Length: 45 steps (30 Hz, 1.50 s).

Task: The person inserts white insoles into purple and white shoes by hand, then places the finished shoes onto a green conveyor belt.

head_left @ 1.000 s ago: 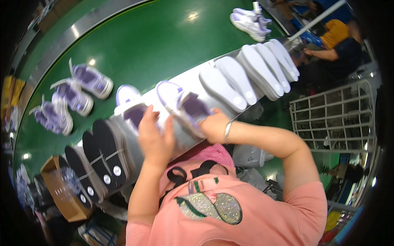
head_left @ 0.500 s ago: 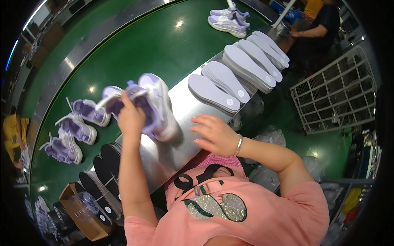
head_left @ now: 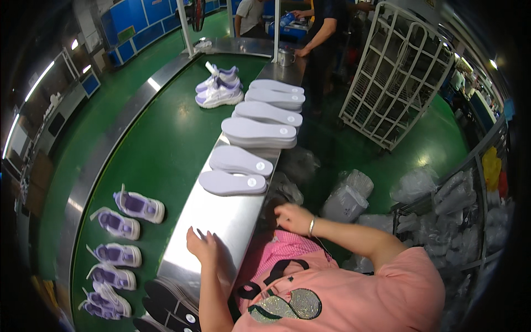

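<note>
Both hands are empty, which reads as a pause between shoes. The left hand [head_left: 202, 247] lies flat, fingers spread, on the bare near end of the long brushed-steel table [head_left: 221, 218]. The right hand [head_left: 295, 217] hovers loosely curled off the table's right edge. The nearest pale lilac foam shoe sole [head_left: 232, 183] lies just beyond; picking it up calls for a forward reach. Purple-and-white sneakers [head_left: 138, 206] sit left on the green conveyor belt [head_left: 166, 144].
</note>
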Available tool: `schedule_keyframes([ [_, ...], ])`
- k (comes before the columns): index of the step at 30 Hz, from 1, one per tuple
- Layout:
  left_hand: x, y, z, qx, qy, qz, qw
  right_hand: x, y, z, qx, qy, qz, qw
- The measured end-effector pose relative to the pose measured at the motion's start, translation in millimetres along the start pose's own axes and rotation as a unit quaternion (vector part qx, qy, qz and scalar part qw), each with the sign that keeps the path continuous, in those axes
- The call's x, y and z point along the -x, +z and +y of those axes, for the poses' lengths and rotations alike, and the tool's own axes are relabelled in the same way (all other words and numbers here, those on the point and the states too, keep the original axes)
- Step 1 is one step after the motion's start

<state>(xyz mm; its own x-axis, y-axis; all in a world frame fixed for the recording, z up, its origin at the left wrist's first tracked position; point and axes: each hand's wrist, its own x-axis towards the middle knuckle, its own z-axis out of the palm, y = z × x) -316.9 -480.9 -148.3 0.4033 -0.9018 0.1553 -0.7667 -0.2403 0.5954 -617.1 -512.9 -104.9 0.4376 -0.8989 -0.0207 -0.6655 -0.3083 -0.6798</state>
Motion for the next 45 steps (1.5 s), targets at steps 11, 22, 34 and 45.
schedule_keyframes([
  [11, 15.6, 18.7, 12.4, -0.067, -0.001, 0.03, 0.997, -183.7, -45.5, 14.9, 0.155, -0.032, 0.056, 0.986],
  [22, -34.8, 42.3, 69.4, 0.053, -0.029, -0.121, 0.991, -215.6, -14.6, 16.7, 0.247, 0.045, -0.075, 0.965],
  [34, -46.0, 70.5, 39.8, 0.229, 0.014, -0.203, 0.952, -103.9, -55.7, 3.2, 0.121, 0.009, 0.003, 0.993],
  [45, -29.2, 46.9, 320.1, 0.135, 0.345, -0.008, 0.929, 161.4, -210.5, 129.8, -0.027, 0.17, 0.16, 0.972],
])
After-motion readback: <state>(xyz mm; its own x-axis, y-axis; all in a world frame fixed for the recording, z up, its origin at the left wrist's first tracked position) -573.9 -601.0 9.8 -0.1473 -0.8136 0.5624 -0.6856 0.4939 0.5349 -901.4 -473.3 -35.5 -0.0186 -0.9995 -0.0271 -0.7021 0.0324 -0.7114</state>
